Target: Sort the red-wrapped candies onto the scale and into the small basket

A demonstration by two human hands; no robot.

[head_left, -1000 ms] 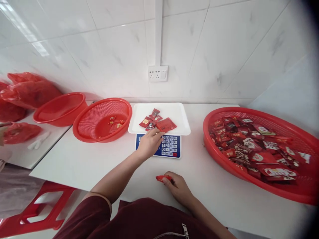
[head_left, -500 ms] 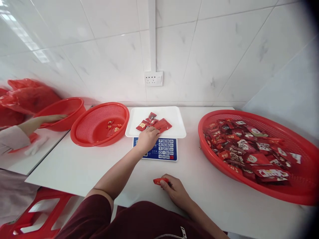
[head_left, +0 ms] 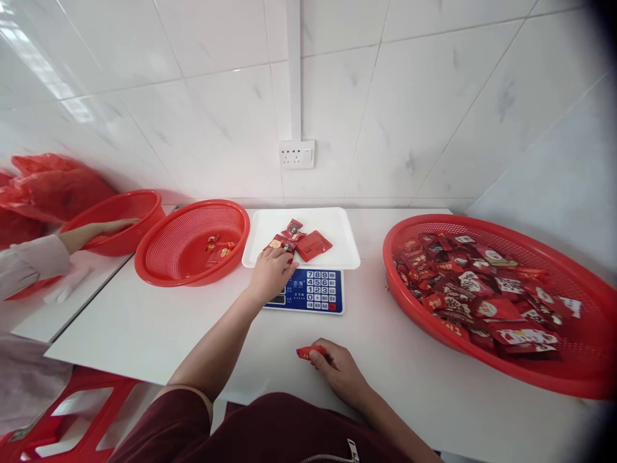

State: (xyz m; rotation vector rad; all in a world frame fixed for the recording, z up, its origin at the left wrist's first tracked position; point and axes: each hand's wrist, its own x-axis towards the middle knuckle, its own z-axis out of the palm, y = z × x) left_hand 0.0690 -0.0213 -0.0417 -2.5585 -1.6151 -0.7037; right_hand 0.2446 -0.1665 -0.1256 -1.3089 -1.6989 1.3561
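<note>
My left hand (head_left: 272, 273) is at the front of the white scale tray (head_left: 332, 222), palm down, its fingers apart and touching the small wrapped snack packets there. A flat red packet (head_left: 314, 245) lies just right of those fingers, and a smaller dark red packet (head_left: 293, 226) is behind them. Below the tray shows the scale's blue keypad (head_left: 324, 290), partly covered by my left hand. On the table nearer my body, my right hand (head_left: 340, 370) is closed around a small red snack packet (head_left: 308, 352), one end sticking out.
A large red basket (head_left: 400, 283) heaped with wrapped snacks stands at the right. Left of the scale is another red basket (head_left: 154, 273) with a few packets. Farther left, a co-worker's hand (head_left: 116, 226) reaches into a red basin (head_left: 149, 204). A wall socket (head_left: 297, 154) is behind.
My left hand has shifted left and slightly toward me, off the flat red packet, which stays on the tray. My right hand keeps its packet in the same place.
</note>
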